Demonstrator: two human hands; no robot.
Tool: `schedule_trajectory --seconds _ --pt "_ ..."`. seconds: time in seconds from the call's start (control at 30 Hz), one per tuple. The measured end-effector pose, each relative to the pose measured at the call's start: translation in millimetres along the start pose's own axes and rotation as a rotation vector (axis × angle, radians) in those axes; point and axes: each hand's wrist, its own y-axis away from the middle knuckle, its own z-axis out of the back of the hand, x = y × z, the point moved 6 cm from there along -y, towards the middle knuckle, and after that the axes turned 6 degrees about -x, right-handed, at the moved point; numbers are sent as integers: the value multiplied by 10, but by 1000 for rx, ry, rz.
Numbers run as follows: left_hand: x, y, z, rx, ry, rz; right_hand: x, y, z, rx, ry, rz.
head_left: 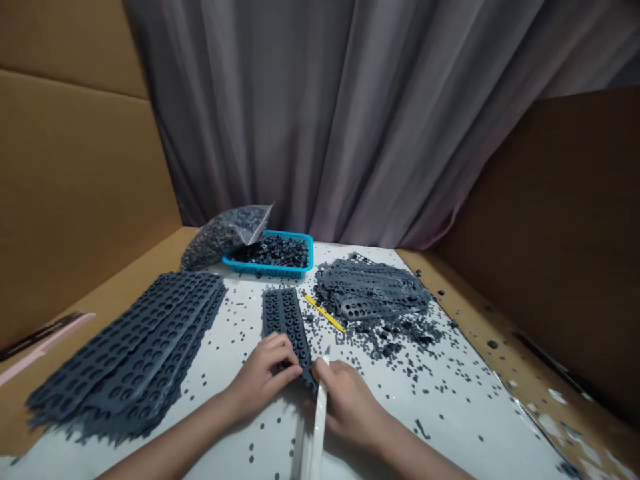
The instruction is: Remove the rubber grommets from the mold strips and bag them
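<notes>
A dark grey moulded rubber sheet (283,310) with rows of round studs lies lengthwise in the middle of the white table. My left hand (265,373) is closed on its near left part, fingers curled over the studs and thumb pointing right. My right hand (347,400), at the sheet's near right corner, grips a white pen-shaped tool (319,427). The tool's narrow pointed tip sticks up past the thumb, and its long shaft runs back toward me. Part of the sheet's near end is hidden by my hands.
Stacked studded sheets (135,347) lie left. A blue basket (270,270) of small black parts stands at the back beside a full clear bag (225,233). Right are punched sheets (375,287), a yellow stick (325,313) and scattered dark bits. Cardboard walls (75,167) flank the table.
</notes>
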Motion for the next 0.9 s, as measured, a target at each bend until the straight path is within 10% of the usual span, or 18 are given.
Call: schedule_trajectory --seconds 0.3,0.6,0.9 --pt "642 -734 -11 -19 -77 118 -1234 53 1084 -479 -150 -371" --pt "258 -1829 -771 159 208 305 -2537 183 2131 -757 -137 -716" --pt "69 -2135 -1069 184 360 492 -2886 535 2258 -734 -70 -878"
